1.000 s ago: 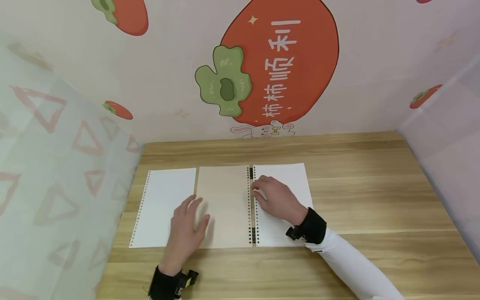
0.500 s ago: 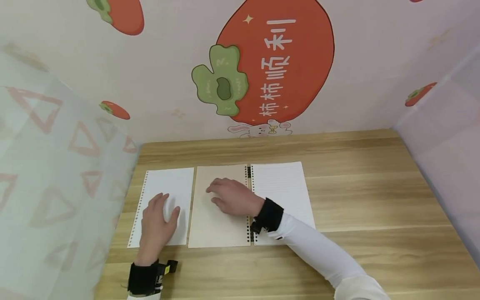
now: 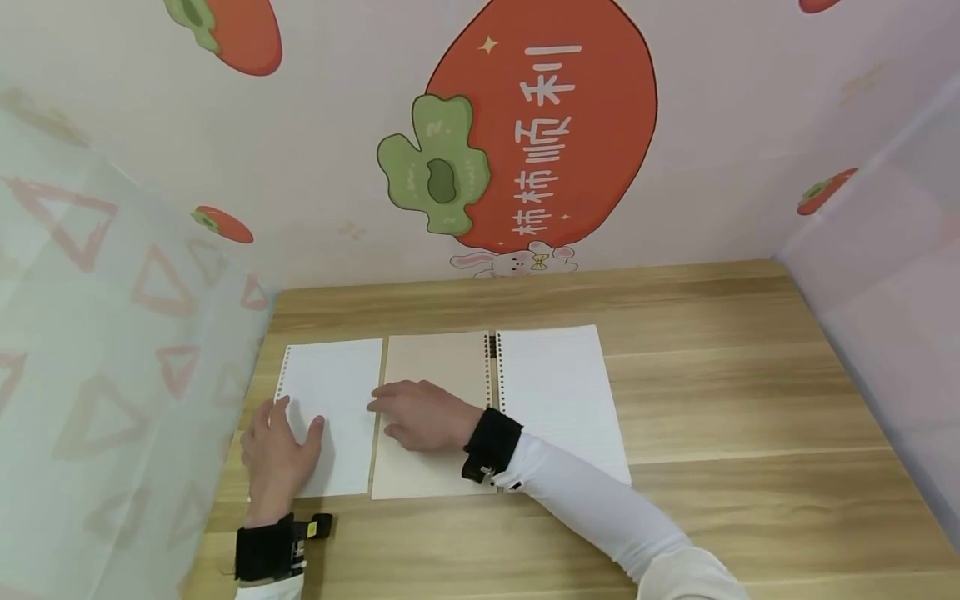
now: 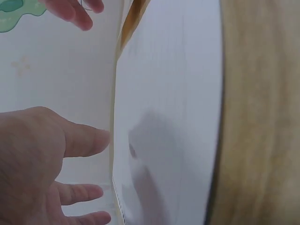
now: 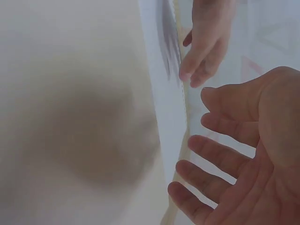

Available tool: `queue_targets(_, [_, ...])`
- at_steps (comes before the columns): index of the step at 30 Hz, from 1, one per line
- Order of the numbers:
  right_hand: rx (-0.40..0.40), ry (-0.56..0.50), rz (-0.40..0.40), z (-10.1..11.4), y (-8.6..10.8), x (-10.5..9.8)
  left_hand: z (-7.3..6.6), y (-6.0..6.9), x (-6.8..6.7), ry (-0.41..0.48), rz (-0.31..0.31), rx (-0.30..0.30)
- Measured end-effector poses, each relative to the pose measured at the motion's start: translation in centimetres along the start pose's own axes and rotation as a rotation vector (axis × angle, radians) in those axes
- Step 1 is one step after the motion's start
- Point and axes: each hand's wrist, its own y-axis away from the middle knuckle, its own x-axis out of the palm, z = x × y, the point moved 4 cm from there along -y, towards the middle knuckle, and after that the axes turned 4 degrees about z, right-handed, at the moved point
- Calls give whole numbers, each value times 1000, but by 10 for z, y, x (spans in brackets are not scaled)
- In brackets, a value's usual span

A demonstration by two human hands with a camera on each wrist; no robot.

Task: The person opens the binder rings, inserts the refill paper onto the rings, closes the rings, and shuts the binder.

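Note:
My left hand (image 3: 277,457) hovers over the left edge of a white sheet (image 3: 337,383), whose left side carries a row of punched holes. The left wrist view shows its fingers spread, apart from the paper (image 4: 178,75). My right hand (image 3: 427,417) is above a beige cover (image 3: 435,354), its fingertips close to the seam with the white sheet. Seen from the right wrist, the fingers (image 5: 192,199) are loosely extended and hold nothing. Right of the cover lies a lined page (image 3: 558,383), also punched along its left side.
A dark binding piece (image 3: 492,347) spans the gap between beige cover and lined page; my right forearm covers part of that page. All lies on a wooden table (image 3: 712,417). Patterned walls (image 3: 315,150) enclose the table at the back and sides.
Both hands have moved left: the right from the lined page's holes across the beige cover, the left from the cover to the white sheet's outer edge. The papers stay in place.

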Motion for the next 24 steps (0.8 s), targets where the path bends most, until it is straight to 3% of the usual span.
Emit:
queue_targets(11, [-52, 240, 148, 37, -22, 31, 5, -12, 1, -5, 91, -105])
queue_targets(18, [-12, 283, 166, 40, -21, 40, 4, -15, -1, 11, 102, -123])
queue_targets(24, [18, 294, 184, 44, -22, 47, 10, -16, -10, 17, 95, -157])
